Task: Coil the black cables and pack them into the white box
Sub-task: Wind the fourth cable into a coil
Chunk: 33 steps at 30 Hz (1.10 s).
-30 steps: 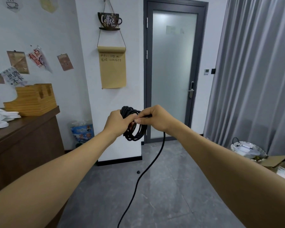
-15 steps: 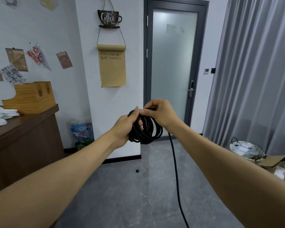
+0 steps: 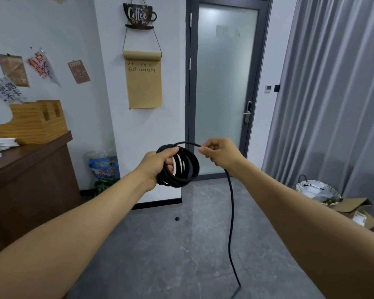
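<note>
The left hand point(image 3: 158, 164) grips a coil of black cable point(image 3: 183, 167) held up in mid-air, fingers curled through its loops. Just to its right, the right hand point(image 3: 219, 153) pinches the loose strand arching off the coil's top; the rest of the cable hangs from that hand down to the grey floor point(image 3: 160, 255). A dark wooden counter point(image 3: 30, 169) stands at far left, and an open cardboard box point(image 3: 358, 214) lies at right by the curtain point(image 3: 333, 93).

cable point(image 3: 231, 212): matt black | counter point(image 3: 30, 169): dark wood | door point(image 3: 222, 83): frosted glass
</note>
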Each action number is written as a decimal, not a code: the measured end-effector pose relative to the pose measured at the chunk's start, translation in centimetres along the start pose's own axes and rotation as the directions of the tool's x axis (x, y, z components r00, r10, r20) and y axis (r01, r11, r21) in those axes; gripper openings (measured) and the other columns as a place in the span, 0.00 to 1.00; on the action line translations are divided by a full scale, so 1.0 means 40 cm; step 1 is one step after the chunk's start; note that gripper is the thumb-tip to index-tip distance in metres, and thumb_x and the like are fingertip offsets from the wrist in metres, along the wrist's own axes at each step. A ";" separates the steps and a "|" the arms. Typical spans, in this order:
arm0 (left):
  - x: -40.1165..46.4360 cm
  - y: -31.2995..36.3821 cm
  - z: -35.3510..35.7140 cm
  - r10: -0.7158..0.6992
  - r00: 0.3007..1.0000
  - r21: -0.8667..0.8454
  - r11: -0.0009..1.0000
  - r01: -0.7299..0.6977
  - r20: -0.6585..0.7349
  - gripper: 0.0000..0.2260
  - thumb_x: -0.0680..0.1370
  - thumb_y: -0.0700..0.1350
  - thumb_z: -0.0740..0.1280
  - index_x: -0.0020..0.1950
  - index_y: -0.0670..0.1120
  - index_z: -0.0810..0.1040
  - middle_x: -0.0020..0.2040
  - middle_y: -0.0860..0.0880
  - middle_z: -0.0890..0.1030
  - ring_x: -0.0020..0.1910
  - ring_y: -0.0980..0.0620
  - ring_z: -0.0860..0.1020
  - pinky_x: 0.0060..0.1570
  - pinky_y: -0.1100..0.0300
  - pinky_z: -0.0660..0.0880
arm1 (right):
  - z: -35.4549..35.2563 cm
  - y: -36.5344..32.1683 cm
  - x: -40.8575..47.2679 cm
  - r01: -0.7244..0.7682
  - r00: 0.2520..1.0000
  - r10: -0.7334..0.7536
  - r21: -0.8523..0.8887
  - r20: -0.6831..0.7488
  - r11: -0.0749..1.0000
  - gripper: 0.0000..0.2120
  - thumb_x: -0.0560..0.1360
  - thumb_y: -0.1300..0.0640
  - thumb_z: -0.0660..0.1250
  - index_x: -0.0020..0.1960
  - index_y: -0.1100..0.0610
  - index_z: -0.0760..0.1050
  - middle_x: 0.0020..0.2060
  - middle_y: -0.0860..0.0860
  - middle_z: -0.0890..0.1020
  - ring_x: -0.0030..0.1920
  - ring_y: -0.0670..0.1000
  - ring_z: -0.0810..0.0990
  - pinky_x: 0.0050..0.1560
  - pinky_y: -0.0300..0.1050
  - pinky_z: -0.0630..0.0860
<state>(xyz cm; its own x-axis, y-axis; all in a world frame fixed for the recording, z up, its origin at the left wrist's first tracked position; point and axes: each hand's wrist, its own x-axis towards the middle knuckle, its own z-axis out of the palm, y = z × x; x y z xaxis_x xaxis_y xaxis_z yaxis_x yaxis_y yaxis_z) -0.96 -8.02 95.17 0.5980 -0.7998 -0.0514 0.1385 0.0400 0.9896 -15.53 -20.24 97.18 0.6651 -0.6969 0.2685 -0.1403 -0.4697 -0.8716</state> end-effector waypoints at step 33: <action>-0.048 0.014 0.025 0.277 0.960 0.276 0.927 -0.255 -0.044 0.21 0.78 0.61 0.59 0.39 0.46 0.79 0.28 0.52 0.80 0.28 0.56 0.78 0.32 0.61 0.70 | 0.075 -0.097 -0.006 0.288 0.953 -0.275 -0.091 0.126 0.953 0.03 0.72 0.58 0.72 0.40 0.57 0.81 0.33 0.45 0.81 0.36 0.43 0.79 0.45 0.37 0.75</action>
<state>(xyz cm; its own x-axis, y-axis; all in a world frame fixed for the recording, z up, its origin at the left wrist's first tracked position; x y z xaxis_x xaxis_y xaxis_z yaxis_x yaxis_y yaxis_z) -2.82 -7.05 95.93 0.6468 -0.7306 0.2189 -0.2420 0.0755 0.9673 -12.96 -16.63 99.27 0.7651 -0.4663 0.4440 -0.0090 -0.6973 -0.7167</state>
